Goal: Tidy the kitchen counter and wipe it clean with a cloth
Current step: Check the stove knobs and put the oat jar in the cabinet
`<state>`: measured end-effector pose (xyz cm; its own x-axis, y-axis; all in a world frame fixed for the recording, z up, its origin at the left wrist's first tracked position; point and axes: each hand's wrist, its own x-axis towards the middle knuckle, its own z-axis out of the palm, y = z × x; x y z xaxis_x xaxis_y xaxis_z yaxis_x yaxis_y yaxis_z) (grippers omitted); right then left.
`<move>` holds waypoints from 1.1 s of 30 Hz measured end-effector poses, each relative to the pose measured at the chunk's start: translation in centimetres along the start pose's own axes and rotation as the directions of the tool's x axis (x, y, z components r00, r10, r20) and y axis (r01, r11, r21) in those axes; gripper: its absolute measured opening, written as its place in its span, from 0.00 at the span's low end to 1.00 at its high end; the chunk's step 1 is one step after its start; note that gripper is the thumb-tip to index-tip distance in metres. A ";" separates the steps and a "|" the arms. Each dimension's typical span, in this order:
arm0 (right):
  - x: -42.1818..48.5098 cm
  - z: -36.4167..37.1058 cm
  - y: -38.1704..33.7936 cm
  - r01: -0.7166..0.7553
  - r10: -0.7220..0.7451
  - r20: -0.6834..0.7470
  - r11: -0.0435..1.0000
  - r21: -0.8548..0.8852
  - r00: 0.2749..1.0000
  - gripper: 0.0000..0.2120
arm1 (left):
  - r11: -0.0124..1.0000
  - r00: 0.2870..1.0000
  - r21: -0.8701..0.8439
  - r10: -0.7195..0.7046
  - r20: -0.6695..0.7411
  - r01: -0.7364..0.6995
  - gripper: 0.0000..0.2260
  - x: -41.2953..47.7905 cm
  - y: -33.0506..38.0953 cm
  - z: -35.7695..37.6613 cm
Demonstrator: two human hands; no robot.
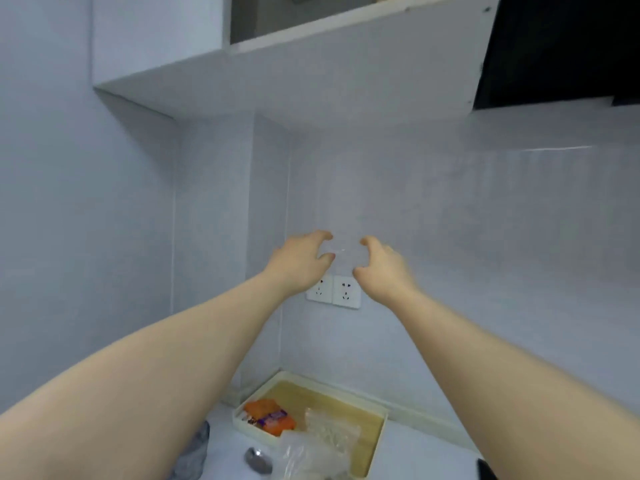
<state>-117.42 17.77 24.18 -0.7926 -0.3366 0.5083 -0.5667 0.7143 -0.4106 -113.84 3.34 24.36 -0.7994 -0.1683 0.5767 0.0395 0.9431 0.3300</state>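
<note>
A pale blue-grey tiled wall point(86, 202) fills the left side, and a dark grey crumpled object point(201, 445), too blurred to identify, sits low beside the person's left forearm. That bare arm reaches up and forward to the left hand point(298, 258), raised in front of the wall with its fingers curled inward. Above it hangs a white upper wall cabinet point(173, 46) with one open compartment. Far below the hands, the white table point(415, 455) runs along the bottom of the view. In its corner stands a cream rectangular tray with a wood-toned bottom point(329, 388). An orange snack packet point(270, 415) lies in the tray's near left corner, some crumpled clear plastic bags point(322, 441) spill over its front edge, and a small shiny metal object point(256, 460) rests on the table just in front. A white double wall socket point(334, 291) is fixed to the wall just under the two hands. Between them is a faint clear shape with a small glint. The right hand point(381, 268) mirrors the left, fingers curled toward that shape; I cannot tell whether either hand grips it. A black range hood point(554, 46) occupies the upper right corner.
</note>
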 end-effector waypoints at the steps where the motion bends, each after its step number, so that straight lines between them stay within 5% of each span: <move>1: -0.7 1.7 0.6 -0.021 0.020 0.042 1.000 0.021 0.999 0.26 | 1.000 0.999 0.004 -0.021 0.032 0.021 0.20 -1.1 -0.9 1.2; 16: -10.8 18.1 8.8 -0.270 0.236 0.530 0.963 -0.013 0.815 0.22 | 0.954 0.850 0.074 -0.292 0.439 0.290 0.22 -14.8 -9.8 15.1; 27: -12.8 22.9 12.7 -0.467 0.373 0.586 0.884 0.011 0.720 0.16 | 0.772 0.639 0.015 -0.537 0.551 0.635 0.29 -18.8 -10.8 20.9; 33: -12.3 25.1 14.3 -0.460 0.335 0.589 0.885 0.070 0.735 0.21 | 0.738 0.622 -0.051 -0.528 0.578 0.673 0.45 -19.2 -11.2 24.0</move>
<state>-121.44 16.73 -6.91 -0.9054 -0.3693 -0.2095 -0.1530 0.7441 -0.6504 -113.34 2.92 -8.33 -0.8647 -0.4370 -0.2475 -0.4786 0.5678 0.6698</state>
